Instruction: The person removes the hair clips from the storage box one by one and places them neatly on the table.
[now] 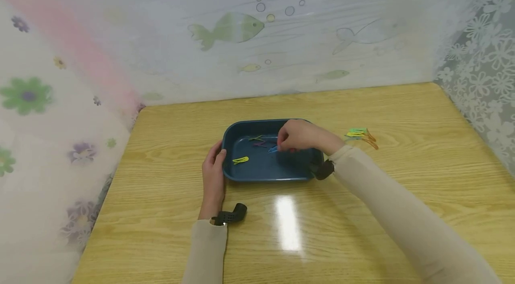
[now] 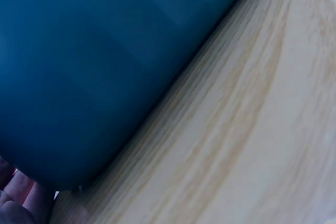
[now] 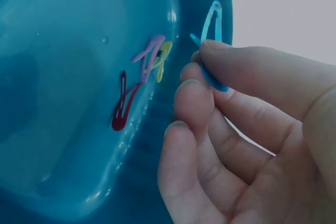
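Note:
A blue plastic tray (image 1: 265,172) lies on the table. My left hand (image 1: 213,172) holds its left side, thumb at the rim and fingers along the outer wall; in the left wrist view only some fingers (image 2: 21,198) show past the tray's corner. Over the inside of the tray, my right hand (image 1: 299,135) pinches a blue snap hair clip (image 3: 212,24) between thumb and fingertips. On the tray floor lie a yellow clip (image 1: 241,160), a purple clip (image 3: 152,56), a yellow-green clip (image 3: 165,59) partly behind it, and a dark red clip (image 3: 124,109).
Right of the tray, a small group of green, yellow and orange hair clips (image 1: 358,133) lies on the wooden table (image 1: 161,194). Walls with printed sheets (image 1: 225,65) stand behind and at both sides. Each wrist wears a black camera mount (image 1: 233,215).

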`<state>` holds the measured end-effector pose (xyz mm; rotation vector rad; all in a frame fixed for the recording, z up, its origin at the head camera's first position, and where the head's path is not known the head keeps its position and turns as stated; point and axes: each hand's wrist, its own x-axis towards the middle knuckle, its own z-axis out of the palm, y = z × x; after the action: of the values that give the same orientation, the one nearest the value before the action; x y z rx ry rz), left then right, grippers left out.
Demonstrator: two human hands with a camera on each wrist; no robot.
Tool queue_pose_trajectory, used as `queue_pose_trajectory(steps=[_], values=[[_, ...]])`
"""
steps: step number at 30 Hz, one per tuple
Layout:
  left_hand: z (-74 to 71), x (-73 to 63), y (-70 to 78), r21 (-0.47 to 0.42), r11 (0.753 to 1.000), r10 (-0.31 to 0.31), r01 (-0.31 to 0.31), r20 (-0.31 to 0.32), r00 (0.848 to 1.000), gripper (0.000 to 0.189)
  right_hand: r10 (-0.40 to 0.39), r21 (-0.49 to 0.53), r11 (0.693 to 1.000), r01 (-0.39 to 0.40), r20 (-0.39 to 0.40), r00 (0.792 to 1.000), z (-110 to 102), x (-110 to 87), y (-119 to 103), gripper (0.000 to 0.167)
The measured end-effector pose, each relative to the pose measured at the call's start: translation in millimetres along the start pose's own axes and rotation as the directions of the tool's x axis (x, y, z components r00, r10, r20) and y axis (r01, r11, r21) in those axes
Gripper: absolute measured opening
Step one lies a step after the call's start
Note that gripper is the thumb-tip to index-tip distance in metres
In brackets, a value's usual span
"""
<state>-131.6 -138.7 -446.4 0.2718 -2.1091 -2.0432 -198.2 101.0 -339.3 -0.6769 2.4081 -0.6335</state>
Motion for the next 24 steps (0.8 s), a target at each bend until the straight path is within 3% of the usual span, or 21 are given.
queue_pose_trajectory(steps=[24], values=[[0.1,-0.6,0.3,0.011,1.0,0.0,0.0,0.0,1.0,0.033,0.0,0.129,0.991,0.016,-0.127,0.992,0,-28.7,16,0.017]])
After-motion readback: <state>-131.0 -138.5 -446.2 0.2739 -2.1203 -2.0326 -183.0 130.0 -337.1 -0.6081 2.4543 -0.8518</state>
